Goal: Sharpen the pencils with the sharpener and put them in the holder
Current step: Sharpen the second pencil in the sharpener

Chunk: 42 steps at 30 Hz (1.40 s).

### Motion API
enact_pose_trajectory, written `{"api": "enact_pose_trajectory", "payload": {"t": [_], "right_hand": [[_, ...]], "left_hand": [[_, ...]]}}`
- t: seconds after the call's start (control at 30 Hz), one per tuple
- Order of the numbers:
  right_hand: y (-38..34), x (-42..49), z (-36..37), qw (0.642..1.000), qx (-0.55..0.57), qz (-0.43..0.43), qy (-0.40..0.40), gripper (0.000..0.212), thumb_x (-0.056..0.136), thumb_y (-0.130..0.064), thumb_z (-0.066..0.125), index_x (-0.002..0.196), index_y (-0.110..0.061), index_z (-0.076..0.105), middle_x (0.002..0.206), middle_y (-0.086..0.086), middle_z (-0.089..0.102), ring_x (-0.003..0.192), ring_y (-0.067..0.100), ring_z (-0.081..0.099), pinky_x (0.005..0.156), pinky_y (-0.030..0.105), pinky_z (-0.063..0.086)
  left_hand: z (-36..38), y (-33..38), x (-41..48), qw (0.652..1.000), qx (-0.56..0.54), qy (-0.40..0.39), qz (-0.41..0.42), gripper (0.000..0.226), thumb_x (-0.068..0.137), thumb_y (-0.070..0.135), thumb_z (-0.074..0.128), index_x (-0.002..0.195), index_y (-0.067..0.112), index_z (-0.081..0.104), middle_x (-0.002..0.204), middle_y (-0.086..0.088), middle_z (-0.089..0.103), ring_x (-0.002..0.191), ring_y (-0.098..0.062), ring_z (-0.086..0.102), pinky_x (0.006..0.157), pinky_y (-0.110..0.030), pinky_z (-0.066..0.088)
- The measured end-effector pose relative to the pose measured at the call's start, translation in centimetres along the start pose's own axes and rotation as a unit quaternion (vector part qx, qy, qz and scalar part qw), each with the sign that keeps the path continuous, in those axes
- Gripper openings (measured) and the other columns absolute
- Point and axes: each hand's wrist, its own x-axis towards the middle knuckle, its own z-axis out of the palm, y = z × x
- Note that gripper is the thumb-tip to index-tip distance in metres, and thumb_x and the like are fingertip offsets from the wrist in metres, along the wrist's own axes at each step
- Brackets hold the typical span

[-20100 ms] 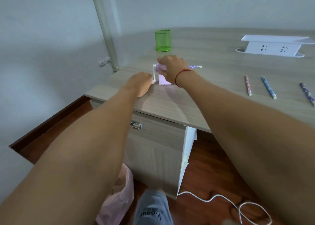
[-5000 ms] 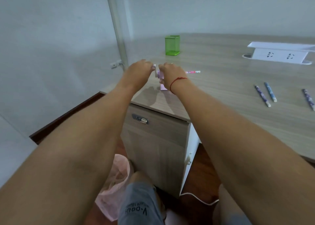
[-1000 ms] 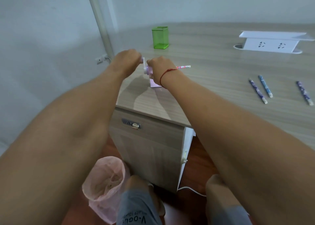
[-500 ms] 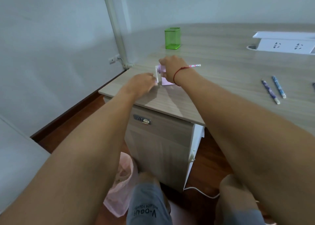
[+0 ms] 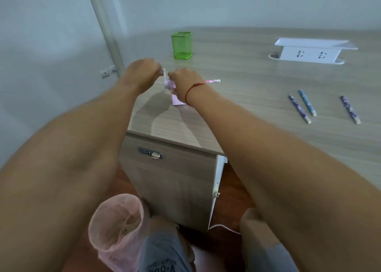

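A pink crank sharpener (image 5: 174,95) stands near the desk's left corner. My left hand (image 5: 143,74) is closed on its white crank handle (image 5: 164,73), raised to the top of its turn. My right hand (image 5: 186,84) presses down on the sharpener body and hides most of it. A pink patterned pencil (image 5: 213,81) sticks out of the sharpener to the right. Behind them stands the green mesh holder (image 5: 181,45), with nothing showing above its rim. Three more pencils, two purple ones (image 5: 299,111) (image 5: 350,112) and a blue one (image 5: 307,102), lie at the right.
A white socket box (image 5: 309,52) sits at the back right of the wooden desk (image 5: 247,111). A pipe (image 5: 105,28) runs up the wall at the left. Below the desk edge are a locked drawer unit (image 5: 169,181), a pink-lined bin (image 5: 117,228) and my knees.
My left hand has swung the crank handle from low at the front up to the top of its circle. My right hand stays on the sharpener.
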Motion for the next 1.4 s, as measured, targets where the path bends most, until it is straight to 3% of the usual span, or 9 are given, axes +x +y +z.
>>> {"api": "enact_pose_trajectory", "payload": {"t": [0.2,0.37,0.53,0.7,0.87,1.0,1.13,1.23,1.4], "right_hand": [[-0.1,0.1,0.3,1.0,-0.008,-0.007,0.001,0.029,0.094,-0.016,0.05,0.121,-0.009,0.059,0.131,0.015,0.056,0.122,0.033,0.055,0.095,0.036,0.044],[0.0,0.1,0.9,1.0,-0.016,-0.015,0.016,0.031,0.095,-0.017,0.049,0.123,-0.008,0.056,0.131,0.016,0.055,0.122,0.035,0.054,0.096,0.038,0.044],[0.1,0.4,1.6,1.0,-0.016,-0.017,0.016,0.033,0.096,-0.016,0.048,0.128,-0.008,0.05,0.134,0.014,0.052,0.126,0.033,0.05,0.097,0.039,0.043],[0.5,0.6,2.0,0.999,-0.021,-0.029,0.027,0.034,0.097,-0.016,0.046,0.129,-0.009,0.049,0.134,0.012,0.052,0.124,0.033,0.05,0.095,0.039,0.043],[0.7,0.8,2.8,0.999,-0.022,-0.021,0.043,0.033,0.095,-0.012,0.045,0.128,-0.011,0.049,0.131,0.008,0.053,0.119,0.033,0.053,0.09,0.039,0.045],[0.7,1.0,3.1,0.998,-0.022,-0.018,0.052,0.035,0.093,-0.01,0.045,0.128,-0.012,0.048,0.13,0.007,0.053,0.116,0.034,0.055,0.089,0.039,0.046],[0.8,1.1,2.8,0.998,-0.029,-0.023,0.051,0.036,0.091,-0.011,0.051,0.126,-0.011,0.049,0.128,0.006,0.054,0.115,0.031,0.056,0.089,0.036,0.044],[0.8,1.1,2.6,0.999,-0.017,-0.02,0.038,0.041,0.086,-0.013,0.061,0.125,-0.012,0.049,0.128,0.006,0.053,0.118,0.03,0.055,0.09,0.036,0.046],[0.6,0.9,2.3,0.999,-0.013,-0.02,0.022,0.04,0.085,-0.011,0.06,0.124,-0.011,0.05,0.127,0.008,0.054,0.116,0.032,0.056,0.088,0.037,0.047]], "left_hand": [[-0.9,1.2,-3.1,0.996,-0.045,0.071,-0.012,0.034,0.1,0.023,0.036,0.095,-0.002,0.059,0.1,-0.025,0.061,0.093,-0.042,0.057,0.075,-0.046,0.043],[0.0,1.8,-6.5,0.991,-0.058,0.105,0.055,0.027,0.097,0.02,0.045,0.088,-0.002,0.058,0.088,-0.022,0.061,0.081,-0.04,0.061,0.064,-0.046,0.047],[1.9,3.3,-8.5,0.994,-0.095,0.042,0.025,0.024,0.095,0.017,0.042,0.093,-0.001,0.058,0.095,-0.019,0.062,0.086,-0.038,0.06,0.072,-0.047,0.05],[2.7,3.0,-7.0,0.998,-0.034,-0.038,0.043,0.029,0.097,0.017,0.041,0.102,-0.001,0.063,0.107,-0.019,0.064,0.099,-0.038,0.06,0.082,-0.045,0.05],[3.3,2.3,-4.2,0.995,-0.044,-0.089,-0.028,0.031,0.096,0.021,0.042,0.102,0.002,0.066,0.112,-0.02,0.063,0.104,-0.037,0.058,0.087,-0.039,0.044],[3.5,1.3,-2.3,0.996,-0.028,-0.073,-0.051,0.023,0.091,0.012,0.047,0.102,0.01,0.067,0.108,-0.017,0.066,0.101,-0.037,0.062,0.081,-0.039,0.049],[1.0,0.2,0.4,0.999,0.031,-0.039,-0.017,0.022,0.093,0.014,0.048,0.084,0.0,0.063,0.093,-0.024,0.064,0.085,-0.042,0.062,0.063,-0.038,0.042],[0.1,-0.1,0.5,0.999,0.033,-0.033,-0.011,0.036,0.098,0.024,0.043,0.084,-0.002,0.063,0.093,-0.026,0.063,0.085,-0.043,0.061,0.063,-0.038,0.041],[-0.7,0.4,-0.7,1.0,0.013,-0.018,-0.021,0.04,0.101,0.025,0.036,0.084,-0.002,0.06,0.094,-0.026,0.061,0.088,-0.042,0.06,0.068,-0.041,0.043]]}}
